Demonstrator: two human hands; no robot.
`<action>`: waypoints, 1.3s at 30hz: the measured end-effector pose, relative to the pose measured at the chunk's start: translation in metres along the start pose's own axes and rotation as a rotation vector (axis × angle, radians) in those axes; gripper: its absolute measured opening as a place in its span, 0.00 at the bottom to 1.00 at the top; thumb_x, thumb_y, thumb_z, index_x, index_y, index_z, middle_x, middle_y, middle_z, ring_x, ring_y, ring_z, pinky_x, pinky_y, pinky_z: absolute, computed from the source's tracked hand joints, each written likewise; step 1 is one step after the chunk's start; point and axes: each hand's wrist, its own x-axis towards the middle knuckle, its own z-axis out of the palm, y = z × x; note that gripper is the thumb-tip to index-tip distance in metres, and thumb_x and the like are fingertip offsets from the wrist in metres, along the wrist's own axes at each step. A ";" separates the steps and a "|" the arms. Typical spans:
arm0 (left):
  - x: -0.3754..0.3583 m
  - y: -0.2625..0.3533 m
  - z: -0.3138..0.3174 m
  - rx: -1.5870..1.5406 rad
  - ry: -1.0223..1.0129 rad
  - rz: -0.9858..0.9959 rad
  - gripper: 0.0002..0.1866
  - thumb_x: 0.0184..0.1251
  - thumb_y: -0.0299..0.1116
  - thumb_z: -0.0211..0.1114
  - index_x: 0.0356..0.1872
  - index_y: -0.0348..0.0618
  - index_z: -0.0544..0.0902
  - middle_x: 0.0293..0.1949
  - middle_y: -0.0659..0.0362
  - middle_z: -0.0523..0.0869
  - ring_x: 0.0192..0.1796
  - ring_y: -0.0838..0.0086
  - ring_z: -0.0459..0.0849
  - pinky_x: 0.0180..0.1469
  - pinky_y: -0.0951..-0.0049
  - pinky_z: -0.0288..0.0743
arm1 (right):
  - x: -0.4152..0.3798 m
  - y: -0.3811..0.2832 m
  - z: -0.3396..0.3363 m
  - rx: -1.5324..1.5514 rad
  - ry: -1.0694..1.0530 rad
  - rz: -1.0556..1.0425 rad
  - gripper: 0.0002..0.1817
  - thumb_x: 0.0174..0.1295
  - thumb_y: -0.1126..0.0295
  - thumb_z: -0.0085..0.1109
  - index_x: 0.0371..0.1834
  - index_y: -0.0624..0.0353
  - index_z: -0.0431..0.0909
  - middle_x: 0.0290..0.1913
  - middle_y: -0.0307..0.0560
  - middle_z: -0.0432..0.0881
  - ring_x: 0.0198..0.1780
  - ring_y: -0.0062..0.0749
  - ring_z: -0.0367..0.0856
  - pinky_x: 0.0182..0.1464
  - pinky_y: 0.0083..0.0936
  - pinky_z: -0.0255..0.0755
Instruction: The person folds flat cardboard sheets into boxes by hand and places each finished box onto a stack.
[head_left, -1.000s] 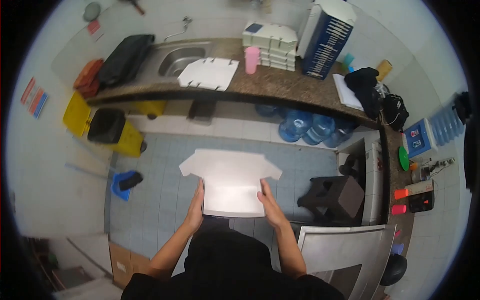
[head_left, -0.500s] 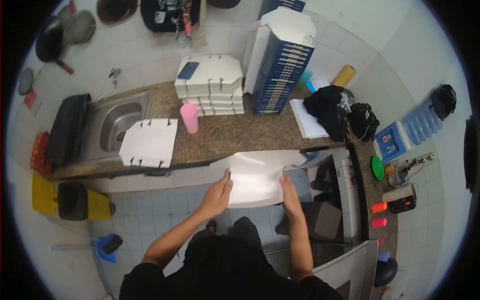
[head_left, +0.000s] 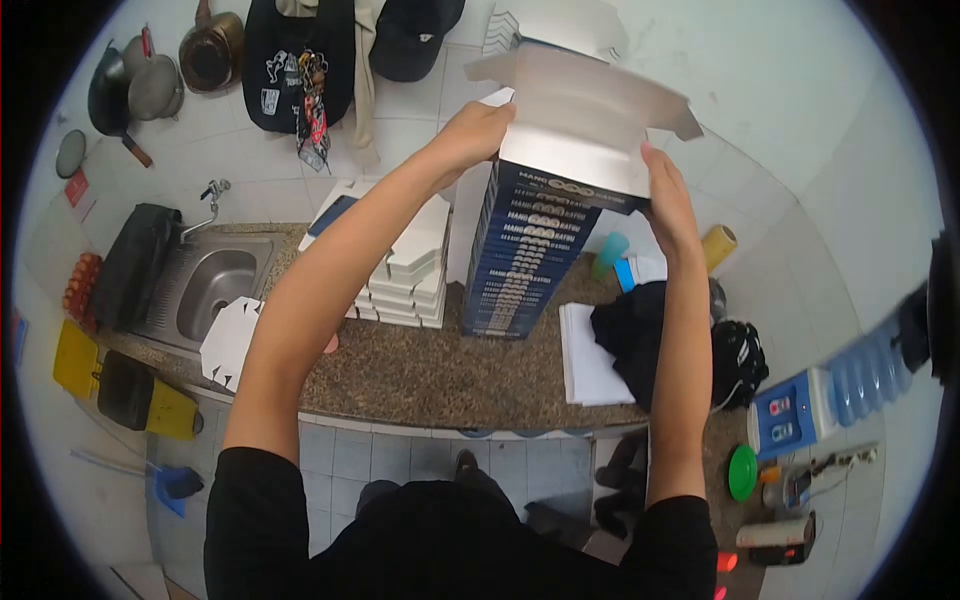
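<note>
Fingers of my left hand point(head_left: 478, 128) pinch the left edge of a flat cardboard box blank point(head_left: 585, 118), and those of my right hand point(head_left: 665, 190) clamp its right edge, so both hands are closed on it, arms raised and stretched forward. Between my fingers the blank runs with its long axis left to right, its pale face tilted toward me and its flaps pointing up and outward. Just beneath my fingers, its lower edge sits at the top of a tall blue stack of folded boxes point(head_left: 525, 255) standing on the granite counter point(head_left: 430, 375). Below my left fingers lies a lower white pile of boxes point(head_left: 405, 270); below my right ones, black clothing point(head_left: 640, 335). Bare tiled wall lies beyond my right fingertips.
</note>
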 end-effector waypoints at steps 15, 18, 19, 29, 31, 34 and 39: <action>0.061 -0.018 -0.002 -0.158 -0.061 -0.249 0.23 0.83 0.30 0.44 0.65 0.17 0.69 0.66 0.39 0.75 0.67 0.56 0.78 0.71 0.50 0.74 | 0.129 0.047 -0.036 0.223 -0.714 0.284 0.29 0.77 0.63 0.55 0.70 0.77 0.63 0.67 0.62 0.76 0.65 0.43 0.80 0.66 0.42 0.79; 0.058 -0.014 -0.001 -0.167 -0.117 -0.239 0.23 0.84 0.31 0.44 0.65 0.16 0.69 0.66 0.38 0.75 0.67 0.55 0.78 0.72 0.49 0.73 | 0.143 0.045 -0.038 0.164 -0.799 0.345 0.29 0.74 0.68 0.58 0.69 0.79 0.63 0.65 0.65 0.76 0.63 0.44 0.82 0.64 0.41 0.81; 0.057 -0.014 0.000 -0.162 -0.102 -0.234 0.23 0.85 0.31 0.44 0.66 0.15 0.68 0.67 0.38 0.74 0.68 0.54 0.77 0.72 0.48 0.72 | 0.147 0.045 -0.037 0.161 -0.852 0.338 0.28 0.73 0.71 0.58 0.68 0.81 0.63 0.64 0.67 0.76 0.62 0.46 0.83 0.60 0.42 0.83; 0.062 -0.019 -0.003 -0.112 -0.198 -0.229 0.28 0.86 0.35 0.42 0.72 0.17 0.58 0.73 0.37 0.67 0.73 0.51 0.72 0.73 0.45 0.71 | 0.136 0.036 -0.030 0.189 -0.769 0.364 0.23 0.74 0.72 0.56 0.63 0.82 0.67 0.57 0.66 0.82 0.53 0.47 0.88 0.52 0.41 0.88; 0.070 -0.018 -0.002 -0.090 -0.199 -0.253 0.28 0.85 0.34 0.43 0.73 0.18 0.58 0.73 0.38 0.67 0.72 0.51 0.73 0.72 0.45 0.72 | 0.134 0.022 -0.021 -0.074 -0.636 0.429 0.26 0.71 0.72 0.52 0.66 0.84 0.65 0.61 0.70 0.78 0.54 0.50 0.87 0.50 0.41 0.89; 0.077 -0.015 0.006 -0.029 -0.150 -0.302 0.27 0.83 0.31 0.45 0.74 0.21 0.58 0.73 0.38 0.68 0.70 0.50 0.76 0.70 0.43 0.74 | 0.149 0.041 -0.011 -0.269 -0.550 0.346 0.26 0.68 0.71 0.51 0.65 0.83 0.67 0.58 0.70 0.81 0.51 0.51 0.89 0.46 0.40 0.90; 0.087 -0.026 -0.002 0.064 -0.197 -0.219 0.28 0.77 0.25 0.51 0.73 0.22 0.60 0.69 0.36 0.73 0.67 0.49 0.79 0.66 0.42 0.78 | 0.150 0.051 0.002 -0.562 -0.380 0.266 0.23 0.64 0.70 0.51 0.56 0.79 0.75 0.45 0.61 0.85 0.40 0.44 0.90 0.37 0.36 0.88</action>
